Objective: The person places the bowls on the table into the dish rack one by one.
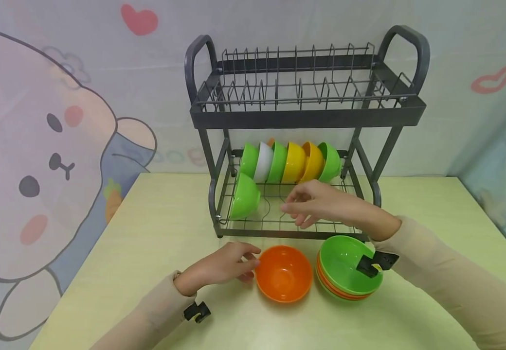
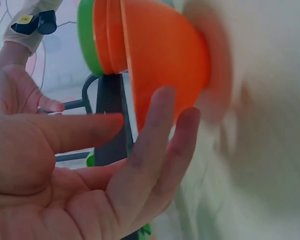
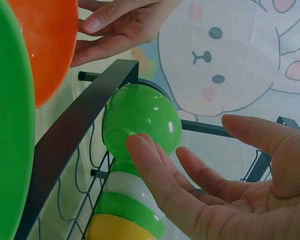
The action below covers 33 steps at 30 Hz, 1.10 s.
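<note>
My left hand (image 1: 231,265) is at the left rim of an orange bowl (image 1: 284,273) on the table, fingers loosely bent and thumb apart from them; the left wrist view shows nothing in its grasp. My right hand (image 1: 318,201) hovers over the front of the rack's lower tier, fingers relaxed, holding nothing. Left of it, a green bowl (image 1: 245,197) stands on edge in the lower tier's front row. Behind stands a row of small bowls on edge: green, a white bowl (image 1: 263,163), yellow bowl (image 1: 294,162) and others.
A two-tier black dish rack (image 1: 307,118) stands at the back of the table (image 1: 170,214), its upper tier of bare wire. Below my right forearm, a stack of bowls, a green bowl (image 1: 345,262) on top of orange ones, sits right of the single orange bowl.
</note>
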Tool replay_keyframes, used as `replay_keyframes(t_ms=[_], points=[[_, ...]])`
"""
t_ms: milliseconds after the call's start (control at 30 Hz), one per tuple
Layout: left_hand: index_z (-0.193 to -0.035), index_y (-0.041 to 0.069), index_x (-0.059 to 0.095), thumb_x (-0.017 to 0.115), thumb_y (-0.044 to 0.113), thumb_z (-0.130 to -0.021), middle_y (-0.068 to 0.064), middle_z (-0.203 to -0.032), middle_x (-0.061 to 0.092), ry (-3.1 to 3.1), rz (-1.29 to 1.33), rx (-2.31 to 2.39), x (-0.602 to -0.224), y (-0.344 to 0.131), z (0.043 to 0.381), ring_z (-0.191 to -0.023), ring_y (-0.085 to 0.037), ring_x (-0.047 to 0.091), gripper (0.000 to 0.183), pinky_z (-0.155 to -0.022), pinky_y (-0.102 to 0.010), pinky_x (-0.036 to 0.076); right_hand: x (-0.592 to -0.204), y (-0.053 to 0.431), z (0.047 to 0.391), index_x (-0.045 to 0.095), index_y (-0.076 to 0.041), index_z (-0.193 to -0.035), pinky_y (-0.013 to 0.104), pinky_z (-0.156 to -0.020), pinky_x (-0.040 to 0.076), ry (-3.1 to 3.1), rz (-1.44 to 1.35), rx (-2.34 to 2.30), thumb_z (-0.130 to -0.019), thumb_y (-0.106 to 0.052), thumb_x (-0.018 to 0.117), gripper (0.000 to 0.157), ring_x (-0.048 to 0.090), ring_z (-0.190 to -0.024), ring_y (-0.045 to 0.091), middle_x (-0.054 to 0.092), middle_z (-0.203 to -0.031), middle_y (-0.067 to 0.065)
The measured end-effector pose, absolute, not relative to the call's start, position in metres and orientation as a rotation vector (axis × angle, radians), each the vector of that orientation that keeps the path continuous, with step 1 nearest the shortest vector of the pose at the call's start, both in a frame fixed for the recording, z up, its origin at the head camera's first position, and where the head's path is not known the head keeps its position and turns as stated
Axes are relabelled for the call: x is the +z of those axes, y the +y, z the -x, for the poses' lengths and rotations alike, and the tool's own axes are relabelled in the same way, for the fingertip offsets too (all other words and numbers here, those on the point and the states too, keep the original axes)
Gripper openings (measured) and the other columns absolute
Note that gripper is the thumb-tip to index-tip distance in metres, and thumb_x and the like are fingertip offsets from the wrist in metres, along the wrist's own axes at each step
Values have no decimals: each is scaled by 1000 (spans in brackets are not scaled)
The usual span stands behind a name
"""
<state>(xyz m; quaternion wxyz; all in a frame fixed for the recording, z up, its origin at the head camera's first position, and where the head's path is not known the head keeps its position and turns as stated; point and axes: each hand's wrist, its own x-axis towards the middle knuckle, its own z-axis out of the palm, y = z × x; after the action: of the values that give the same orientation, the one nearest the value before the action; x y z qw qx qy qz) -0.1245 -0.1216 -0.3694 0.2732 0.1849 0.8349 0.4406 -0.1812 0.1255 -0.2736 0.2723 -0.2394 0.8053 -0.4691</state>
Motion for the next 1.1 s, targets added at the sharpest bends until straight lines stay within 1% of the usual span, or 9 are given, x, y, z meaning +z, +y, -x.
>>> replay_keyframes(t_ms=[67, 200, 300, 433, 533, 800, 1033, 1100], points=[[-129, -8, 45, 50, 10, -95, -18, -106, 61, 2251, -495, 1182, -372, -119, 125, -74, -25, 67, 39, -65, -32, 57, -273, 126, 181, 57, 1, -109, 38, -74, 55, 2161, 637, -1265, -90, -31, 59, 37, 60, -86, 35, 59, -97, 14], [-126, -7, 48, 50, 9, -94, -17, -103, 62, 2255, -503, 1195, -377, -116, 126, -71, -24, 67, 36, -63, -32, 57, -275, 127, 181, 56, 2, -110, 38, -74, 55, 2163, 634, -1262, -90, -32, 60, 40, 60, -86, 33, 59, -96, 15], [-124, -8, 51, 51, 7, -94, -17, -101, 61, 2251, -507, 1215, -379, -115, 126, -71, -25, 67, 34, -62, -33, 57, -277, 128, 181, 55, 3, -111, 39, -74, 55, 2167, 618, -1256, -89, -33, 60, 42, 61, -85, 33, 58, -97, 18], [-122, -8, 52, 51, 4, -93, -17, -101, 61, 2251, -497, 1230, -381, -114, 125, -70, -25, 67, 31, -62, -33, 57, -281, 129, 182, 55, 4, -110, 37, -72, 56, 2155, 609, -1258, -89, -31, 61, 41, 61, -85, 35, 56, -98, 22], [-121, -9, 52, 50, 2, -93, -17, -102, 60, 2247, -489, 1242, -382, -114, 124, -69, -24, 67, 30, -62, -34, 57, -283, 130, 183, 55, 5, -110, 38, -72, 56, 2139, 614, -1270, -90, -29, 60, 39, 61, -85, 34, 55, -97, 22], [-120, -9, 52, 50, 0, -92, -18, -101, 60, 2243, -498, 1254, -382, -115, 122, -66, -17, 66, 30, -62, -35, 57, -291, 132, 181, 57, 2, -110, 38, -73, 56, 2129, 605, -1258, -91, -27, 59, 35, 61, -86, 33, 57, -94, 18], [-121, -8, 52, 48, -2, -91, -17, -101, 60, 2239, -503, 1277, -375, -117, 122, -67, -18, 66, 31, -63, -37, 57, -294, 133, 177, 57, 1, -109, 40, -73, 55, 2119, 574, -1249, -90, -29, 60, 36, 60, -86, 34, 58, -93, 17], [-121, -7, 53, 48, -2, -91, -17, -101, 60, 2241, -506, 1287, -372, -118, 122, -68, -18, 66, 31, -64, -38, 57, -295, 133, 177, 57, 1, -109, 39, -73, 56, 2119, 579, -1241, -90, -29, 60, 35, 61, -84, 32, 58, -92, 15]])
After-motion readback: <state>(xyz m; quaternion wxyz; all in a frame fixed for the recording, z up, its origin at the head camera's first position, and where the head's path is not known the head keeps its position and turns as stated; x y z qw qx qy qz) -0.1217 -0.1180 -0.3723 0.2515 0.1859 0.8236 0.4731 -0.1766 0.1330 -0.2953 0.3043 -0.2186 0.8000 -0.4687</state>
